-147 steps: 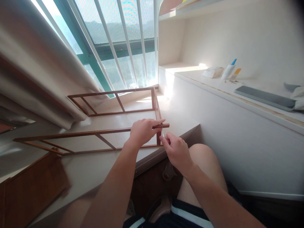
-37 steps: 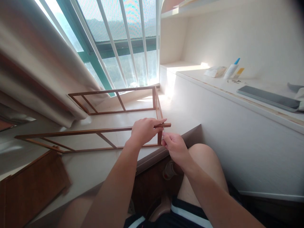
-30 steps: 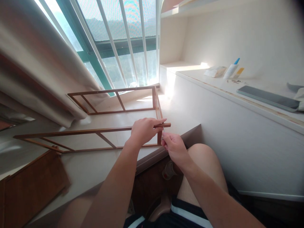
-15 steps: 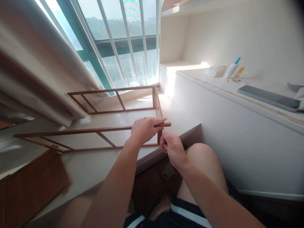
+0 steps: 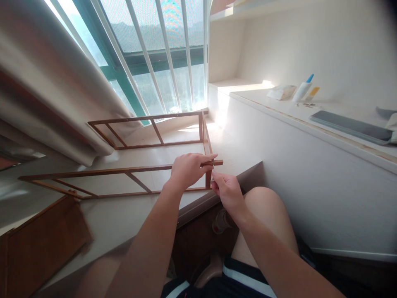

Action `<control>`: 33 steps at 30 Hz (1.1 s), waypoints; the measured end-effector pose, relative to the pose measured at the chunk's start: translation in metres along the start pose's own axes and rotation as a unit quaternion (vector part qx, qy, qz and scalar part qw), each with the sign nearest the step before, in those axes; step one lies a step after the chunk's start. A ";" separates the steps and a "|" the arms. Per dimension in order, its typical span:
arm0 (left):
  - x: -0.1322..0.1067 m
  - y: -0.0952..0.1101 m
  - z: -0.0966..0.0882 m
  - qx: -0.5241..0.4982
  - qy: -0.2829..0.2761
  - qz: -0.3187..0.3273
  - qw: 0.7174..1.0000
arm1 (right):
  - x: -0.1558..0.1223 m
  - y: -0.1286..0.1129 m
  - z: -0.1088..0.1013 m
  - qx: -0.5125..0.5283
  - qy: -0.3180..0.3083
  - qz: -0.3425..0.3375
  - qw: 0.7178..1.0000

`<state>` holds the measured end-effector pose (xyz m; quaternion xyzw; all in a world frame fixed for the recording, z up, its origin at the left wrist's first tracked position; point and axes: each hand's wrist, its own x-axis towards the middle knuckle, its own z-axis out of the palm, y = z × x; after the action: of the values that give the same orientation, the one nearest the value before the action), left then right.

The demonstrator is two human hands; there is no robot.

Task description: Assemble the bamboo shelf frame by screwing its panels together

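A brown wooden frame [image 5: 136, 169] with two slatted ladder-like sides lies on the pale surface ahead of me. My left hand [image 5: 188, 169] is closed around the near side's upper rail close to its right end, fingers pointing right. Just beyond those fingers the rail end [image 5: 219, 162] sticks out. My right hand [image 5: 228, 188] sits below that corner, thumb and fingers pinched on a hex key [image 5: 212, 180], a thin bent metal rod. Its upper end meets the rail's underside by my left fingertips; the exact contact is hidden.
A brown wooden panel [image 5: 46, 244] lies at lower left. Along the right runs a white ledge [image 5: 260, 99] with a white bottle [image 5: 302, 92], small metal pieces [image 5: 307, 105] and a dark flat device [image 5: 350, 126]. A curtain [image 5: 62, 82] hangs at left beside a barred window.
My right hand has shifted slightly and its fingers have turned around the hex key. My left hand and the wooden frame stay in place.
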<state>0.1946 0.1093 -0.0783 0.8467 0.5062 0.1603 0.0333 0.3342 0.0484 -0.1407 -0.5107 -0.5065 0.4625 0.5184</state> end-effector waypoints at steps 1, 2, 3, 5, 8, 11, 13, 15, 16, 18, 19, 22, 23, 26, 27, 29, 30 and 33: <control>0.000 0.000 0.000 0.000 0.000 -0.002 1.000 | 0.000 -0.001 0.000 0.016 -0.013 0.014 1.000; 0.000 0.000 0.000 0.000 0.000 -0.003 1.000 | -0.001 -0.002 0.001 0.036 -0.025 0.029 0.999; 0.000 0.000 0.000 0.000 0.000 -0.005 1.000 | -0.001 -0.002 0.003 0.057 -0.034 0.040 0.997; 0.000 0.000 0.000 0.000 0.001 -0.006 1.000 | -0.001 -0.001 0.006 0.096 -0.038 0.048 0.994; 0.000 0.000 0.000 0.002 0.000 -0.005 1.000 | -0.001 0.003 0.010 0.151 -0.026 0.044 0.987; 0.000 0.001 -0.001 0.000 -0.005 -0.006 1.000 | -0.001 0.006 0.013 0.190 -0.020 0.043 0.981; 0.000 0.002 -0.002 -0.002 -0.006 -0.008 1.000 | -0.002 0.006 0.014 0.206 -0.020 0.047 0.977; 0.000 0.002 -0.002 -0.002 -0.005 -0.008 1.000 | -0.002 0.004 0.015 0.217 -0.022 0.054 0.974; 0.000 0.002 -0.002 -0.003 -0.004 -0.007 1.000 | -0.003 0.003 0.015 0.222 -0.023 0.058 0.973; 0.000 0.002 -0.001 -0.006 -0.001 -0.007 1.000 | -0.003 0.002 0.017 0.227 -0.024 0.067 0.971; 0.000 0.001 -0.001 -0.008 0.001 -0.006 1.000 | -0.003 0.002 0.017 0.228 -0.024 0.070 0.971; 0.001 0.000 0.000 -0.009 0.004 -0.001 1.000 | -0.002 0.003 0.014 0.188 -0.018 0.062 0.980; 0.001 0.000 0.000 -0.008 0.004 0.000 1.000 | -0.002 0.003 0.012 0.148 -0.011 0.047 0.988; 0.001 0.001 -0.001 -0.007 -0.002 -0.004 1.000 | 0.000 0.002 0.005 -0.006 0.021 -0.019 1.000; 0.001 0.001 -0.001 -0.008 -0.005 -0.004 1.000 | 0.000 0.002 0.003 -0.037 0.026 -0.032 0.998; 0.001 0.002 -0.002 -0.007 -0.008 -0.002 1.000 | 0.000 0.001 0.000 -0.036 0.014 -0.028 0.999; 0.000 0.002 -0.003 -0.005 -0.009 -0.001 1.000 | 0.001 0.002 -0.001 -0.015 0.002 -0.015 1.000; 0.000 0.003 -0.003 0.004 -0.013 0.004 1.000 | 0.001 0.003 -0.001 0.050 -0.020 0.018 0.998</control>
<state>0.1957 0.1075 -0.0746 0.8506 0.5033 0.1476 0.0359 0.3355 0.0490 -0.1433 -0.4836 -0.4842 0.5064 0.5247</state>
